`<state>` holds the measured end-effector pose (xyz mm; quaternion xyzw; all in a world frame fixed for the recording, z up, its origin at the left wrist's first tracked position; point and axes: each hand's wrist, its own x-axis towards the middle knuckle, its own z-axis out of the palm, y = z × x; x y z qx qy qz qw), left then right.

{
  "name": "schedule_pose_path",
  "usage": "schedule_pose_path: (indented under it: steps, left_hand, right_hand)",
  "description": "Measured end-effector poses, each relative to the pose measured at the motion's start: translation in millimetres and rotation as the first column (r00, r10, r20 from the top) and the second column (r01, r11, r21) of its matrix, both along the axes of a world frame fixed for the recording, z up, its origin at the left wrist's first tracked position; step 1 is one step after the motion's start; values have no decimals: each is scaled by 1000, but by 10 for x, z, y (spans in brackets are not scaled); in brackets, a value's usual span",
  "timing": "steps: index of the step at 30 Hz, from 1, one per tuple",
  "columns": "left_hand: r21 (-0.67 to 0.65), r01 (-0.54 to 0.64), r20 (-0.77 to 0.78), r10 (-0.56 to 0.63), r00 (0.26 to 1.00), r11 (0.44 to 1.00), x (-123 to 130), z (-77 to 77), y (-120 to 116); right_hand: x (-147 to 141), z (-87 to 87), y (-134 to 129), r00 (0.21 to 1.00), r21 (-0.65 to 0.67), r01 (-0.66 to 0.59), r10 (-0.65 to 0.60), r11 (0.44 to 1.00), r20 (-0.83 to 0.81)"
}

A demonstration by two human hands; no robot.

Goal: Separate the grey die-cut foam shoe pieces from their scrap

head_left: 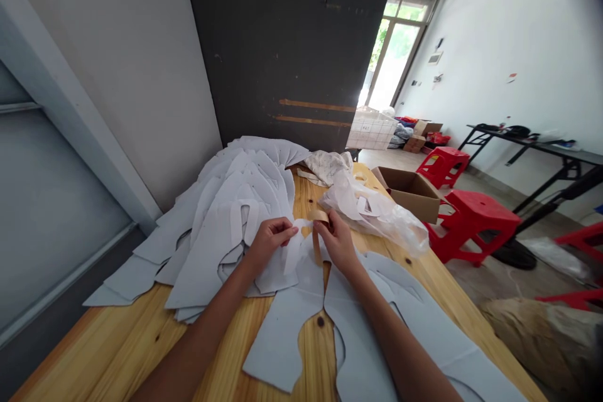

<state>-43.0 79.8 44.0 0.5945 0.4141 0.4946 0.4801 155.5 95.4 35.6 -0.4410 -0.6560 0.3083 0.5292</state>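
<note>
My left hand point(272, 237) is closed in a pinch at the end of a narrow white strip point(291, 255), which hangs down from the fingertips. A short way to the right, my right hand point(336, 240) pinches a curled tan strip point(317, 247) between thumb and fingers. Whether the two strips are joined I cannot tell. Below both hands lies a light grey cut sheet point(281, 334) with curved edges, beside another grey cut sheet point(360, 345) under my right forearm. A narrow slit of wood shows between them.
A fanned heap of grey cut pieces point(202, 245) covers the left of the wooden table point(117, 352). At the right are a clear plastic bag point(377, 210) and patterned cloth point(328, 166). Beyond the edge stand a cardboard box point(414, 198) and red stools point(480, 217). A dark panel point(282, 38) closes the back.
</note>
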Motion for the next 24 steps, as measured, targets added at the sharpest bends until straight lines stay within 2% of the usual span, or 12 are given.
schedule_pose_path:
  steps: [6,10,17,24]
  left_hand:
    - [-6,-57,71,57,996,998,-41,-23,42]
    - [-17,-106,139,108,984,994,-113,-36,91]
    - [-64,-41,154,50,987,997,-81,-19,56]
    - [-80,4,164,10,986,997,-77,-59,68]
  right_hand:
    - [30,-48,62,1000,-1,21,-21,1000,22]
    - [94,-80,115,999,-64,-29,28,997,-14]
    - [55,-25,59,977,-158,-212,209,964,-37]
    - [54,18,56,963,-249,-261,233,933,-134]
